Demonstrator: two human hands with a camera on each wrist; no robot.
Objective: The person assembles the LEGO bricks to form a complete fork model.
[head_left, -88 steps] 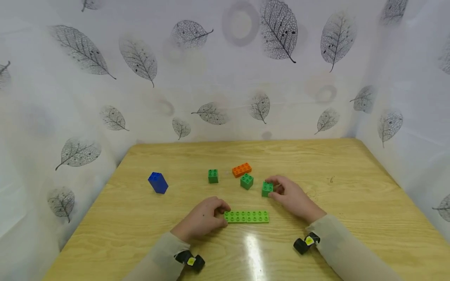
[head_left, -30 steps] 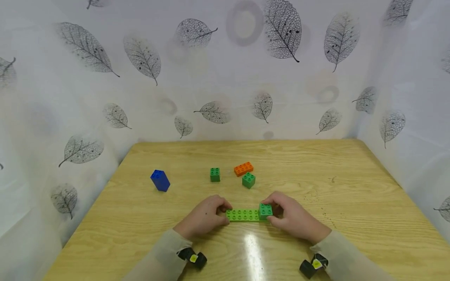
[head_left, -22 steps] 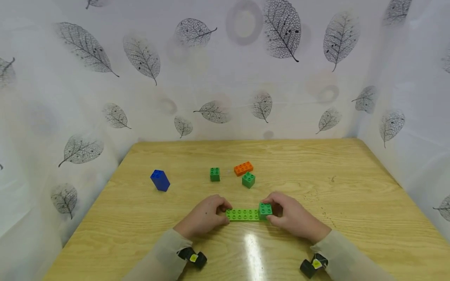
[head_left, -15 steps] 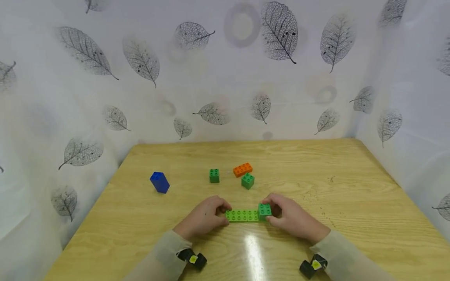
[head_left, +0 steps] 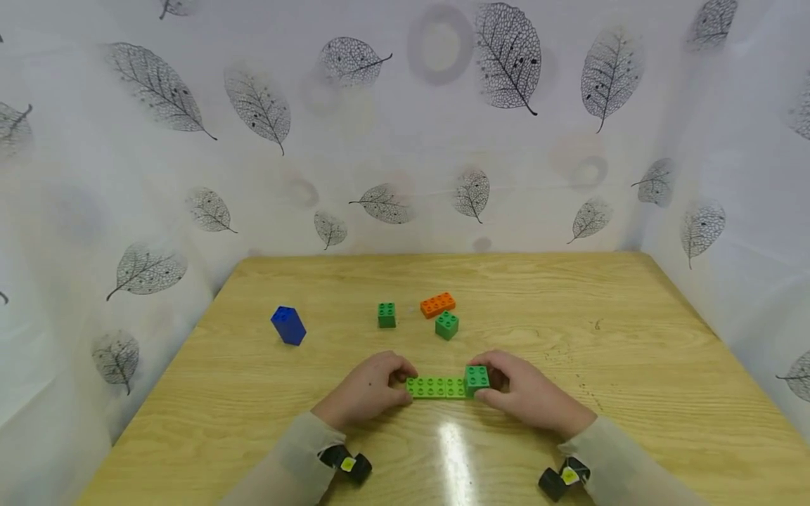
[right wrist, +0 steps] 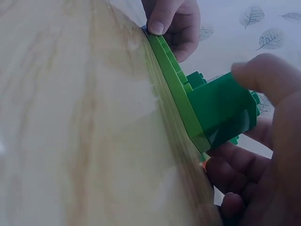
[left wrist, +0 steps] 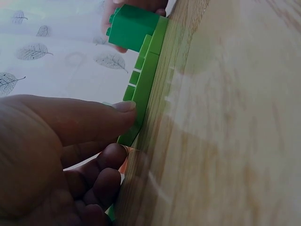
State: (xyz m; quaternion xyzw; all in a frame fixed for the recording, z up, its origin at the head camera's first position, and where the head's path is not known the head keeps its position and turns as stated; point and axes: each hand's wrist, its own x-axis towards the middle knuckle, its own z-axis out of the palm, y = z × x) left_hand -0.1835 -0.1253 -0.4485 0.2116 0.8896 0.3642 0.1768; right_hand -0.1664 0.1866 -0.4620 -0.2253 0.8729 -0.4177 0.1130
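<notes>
Two lime-green building plates lie end to end on the table as one strip, a seam between them. My left hand pinches the strip's left end; in the left wrist view its thumb lies along the plate's near side. A darker green square brick sits on the strip's right end. My right hand holds that brick from the right, thumb on the near side and fingers behind. In the right wrist view the brick rests flush against the plate, with no visible gap.
Farther back on the wooden table lie two more green bricks, one at left and a turned brick beside an orange brick. A tall blue block stands at left. A leaf-patterned curtain surrounds the table.
Since the oldest frame my right hand has brought the green brick from the table toward me onto the strip's right end. Lately its thumb has shifted slightly; the left hand stays put.
</notes>
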